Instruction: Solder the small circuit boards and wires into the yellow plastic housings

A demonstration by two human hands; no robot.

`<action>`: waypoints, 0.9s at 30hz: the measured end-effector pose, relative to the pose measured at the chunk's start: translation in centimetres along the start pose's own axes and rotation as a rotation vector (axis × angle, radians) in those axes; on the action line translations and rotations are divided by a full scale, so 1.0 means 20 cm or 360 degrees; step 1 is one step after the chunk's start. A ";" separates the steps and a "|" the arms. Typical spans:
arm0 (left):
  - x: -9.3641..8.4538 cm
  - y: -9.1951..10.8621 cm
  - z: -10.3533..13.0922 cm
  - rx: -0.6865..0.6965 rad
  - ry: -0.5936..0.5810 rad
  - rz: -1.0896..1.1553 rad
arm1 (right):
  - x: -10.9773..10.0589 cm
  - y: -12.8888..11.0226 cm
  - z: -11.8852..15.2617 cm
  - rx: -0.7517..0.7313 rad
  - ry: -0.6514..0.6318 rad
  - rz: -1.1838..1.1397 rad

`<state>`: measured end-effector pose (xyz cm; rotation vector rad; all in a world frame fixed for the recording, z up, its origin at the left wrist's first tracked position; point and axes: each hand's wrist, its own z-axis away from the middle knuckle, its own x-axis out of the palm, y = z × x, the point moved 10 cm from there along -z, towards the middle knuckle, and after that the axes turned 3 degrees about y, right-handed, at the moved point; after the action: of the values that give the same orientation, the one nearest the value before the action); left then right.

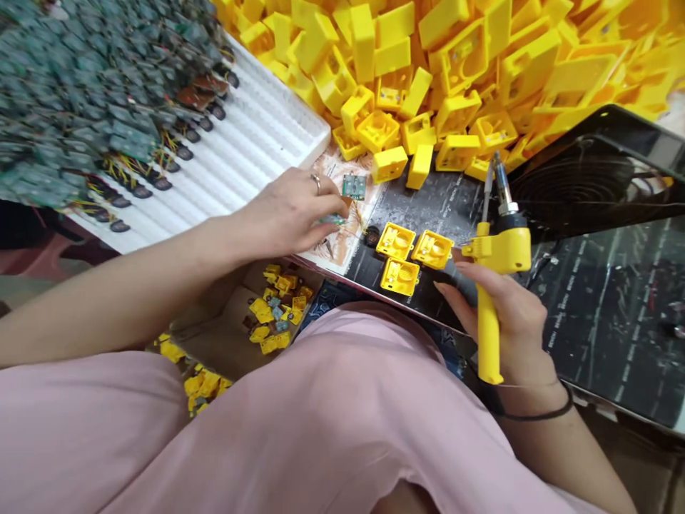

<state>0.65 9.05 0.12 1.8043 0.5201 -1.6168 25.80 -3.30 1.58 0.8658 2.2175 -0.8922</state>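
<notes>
My left hand, with a ring on one finger, is closed on a small green circuit board, mostly hidden by the fingers. Thin wires run from it toward a round black part on the table. Just beyond the fingertips lies another green circuit board. My right hand holds a yellow soldering gun, its metal tip pointing up and away. Between my hands sit three open yellow cases: one at the left, one at the right, and one nearer me.
Yellow cases are heaped across the back. Wired circuit boards cover a white ridged foam sheet at the left. A black fan stands at the right. Below the table edge, a cardboard box holds yellow pieces and boards.
</notes>
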 end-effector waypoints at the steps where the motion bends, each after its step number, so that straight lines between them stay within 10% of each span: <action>1: 0.03 0.02 0.02 -0.0011 0.0012 -0.0071 | 0.00 -0.01 0.01 -0.0005 0.0027 0.0014; 15: 0.16 -0.01 -0.14 -0.0132 -0.0137 0.0045 | 0.17 -0.12 -0.01 -0.0203 -0.0184 -0.0064; 27: 0.13 0.08 0.11 -0.0157 0.0425 0.0271 | 0.23 -0.20 -0.08 -0.0231 0.0016 -0.0041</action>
<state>0.52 6.01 -2.20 1.9441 0.5387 -1.2244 19.54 -2.85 0.75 0.7767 2.2747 -0.7293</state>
